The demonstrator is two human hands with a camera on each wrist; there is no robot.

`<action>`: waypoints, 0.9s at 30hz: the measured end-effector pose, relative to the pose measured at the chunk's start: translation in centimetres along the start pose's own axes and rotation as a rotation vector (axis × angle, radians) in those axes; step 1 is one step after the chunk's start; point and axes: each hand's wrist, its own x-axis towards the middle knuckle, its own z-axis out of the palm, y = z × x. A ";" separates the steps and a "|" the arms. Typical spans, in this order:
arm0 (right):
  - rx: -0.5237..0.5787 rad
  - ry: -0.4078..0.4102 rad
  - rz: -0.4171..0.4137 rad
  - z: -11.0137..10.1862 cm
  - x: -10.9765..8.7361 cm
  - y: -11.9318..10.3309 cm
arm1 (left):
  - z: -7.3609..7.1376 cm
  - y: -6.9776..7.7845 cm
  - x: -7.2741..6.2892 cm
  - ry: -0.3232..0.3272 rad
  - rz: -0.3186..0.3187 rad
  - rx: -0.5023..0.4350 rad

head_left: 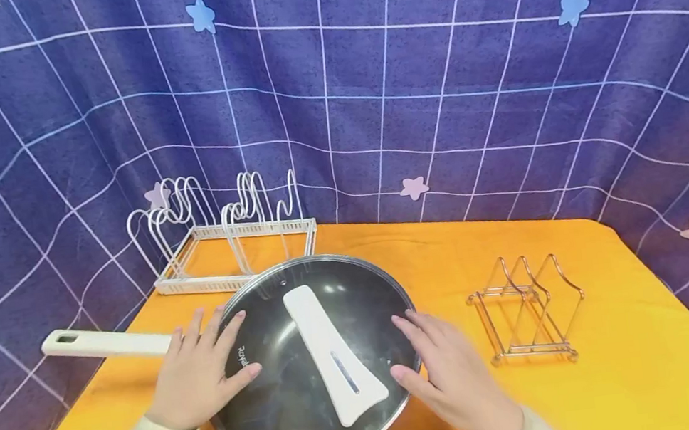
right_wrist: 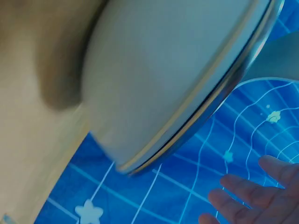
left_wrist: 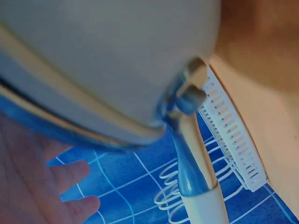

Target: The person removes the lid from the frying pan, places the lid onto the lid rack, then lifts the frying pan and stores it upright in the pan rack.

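A wok (left_wrist: 107,56) with a pale outer wall stands on the table under a dark see-through glass lid (head_left: 270,396). The lid carries a long white handle (head_left: 329,349) across its middle. To the left sticks out the wok's cream handle (head_left: 109,344). My left hand (head_left: 193,380) is at the left rim, near the base of that handle, its fingers spread. On the opposite side, my right hand (head_left: 450,370) is beside the right rim with extended fingers. In the right wrist view its fingers are apart from the wok wall; whether either hand touches the rim, I cannot tell.
A white wire rack (head_left: 204,282) stands behind the wok at the back left. To the right is a small metal rack (head_left: 532,350) with curved dividers. An orange cloth (head_left: 645,350) covers the table, and a blue patterned curtain (head_left: 356,99) hangs behind it.
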 end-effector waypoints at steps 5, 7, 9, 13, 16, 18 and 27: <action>0.273 -0.074 0.053 0.0 0.6 -1.0 | -0.2 -1.7 0.3 -0.012 -0.021 -0.037; 0.373 -0.104 0.090 0.1 0.9 -1.6 | -0.3 -2.5 0.4 -0.021 -0.024 -0.051; 0.434 -0.136 0.130 0.2 1.1 -2.3 | -0.3 -3.4 0.6 -0.027 -0.021 -0.063; 0.569 -0.221 0.200 0.6 0.9 -3.5 | 0.1 -4.6 1.0 -0.031 -0.005 -0.068; 0.644 -0.261 0.242 1.0 0.6 -4.3 | 0.6 -5.3 1.3 -0.018 0.019 -0.061; 0.634 -0.265 0.251 1.1 0.4 -4.6 | 0.8 -5.7 1.5 -0.005 0.041 -0.068; 0.841 -0.307 0.352 1.6 0.0 -4.9 | 0.6 -7.1 1.9 0.016 0.104 -0.069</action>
